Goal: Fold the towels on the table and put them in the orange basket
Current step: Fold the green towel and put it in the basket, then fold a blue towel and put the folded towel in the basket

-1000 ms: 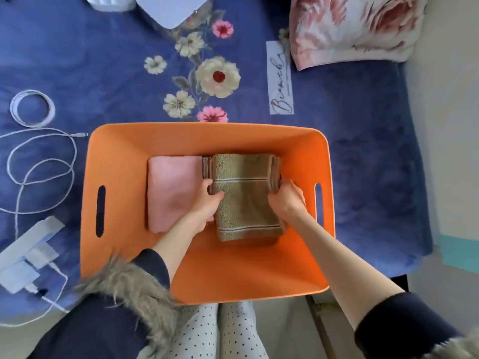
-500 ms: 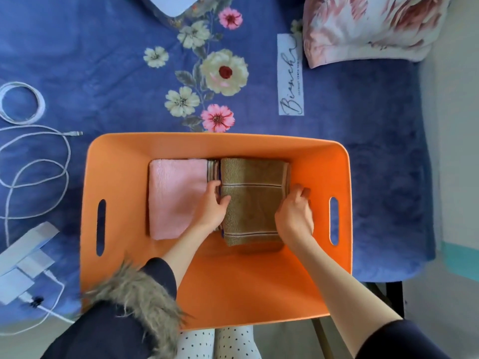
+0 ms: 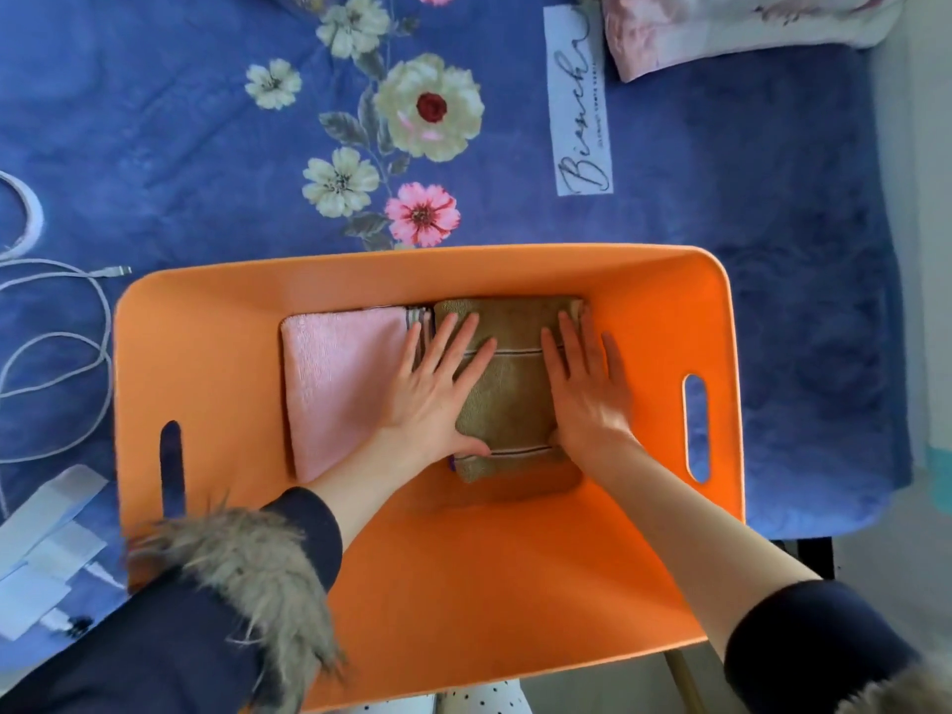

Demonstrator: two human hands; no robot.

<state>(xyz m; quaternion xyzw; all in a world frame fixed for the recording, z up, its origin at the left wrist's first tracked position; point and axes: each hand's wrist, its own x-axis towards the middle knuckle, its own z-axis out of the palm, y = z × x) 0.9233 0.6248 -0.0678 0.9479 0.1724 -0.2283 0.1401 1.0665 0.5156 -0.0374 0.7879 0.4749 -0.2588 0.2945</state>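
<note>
Presently, item one: brown towel [image 3: 507, 399], folded, lying on the floor of the orange basket [image 3: 232, 322], its long axis running away from the person toward the far wall. Both hands rest directly on top of it, so it lies straight beneath the palms, no reach needed.

Left hand [image 3: 438, 389]: flat, fingers straight and spread, pressing the towel's left edge and overlapping the seam with the neighbour.

Right hand [image 3: 587, 389]: flat, fingers straight, pressing the right edge; its outer fingers overhang toward bare basket floor.

Neither hand grips anything; each is equally near.

Item two: pink towel [image 3: 340, 389], folded, just left of the left hand, touching the brown one side by side.

Judgement: placement appears finished; the coming move is likely a plain lift of both palms straight up.
</note>
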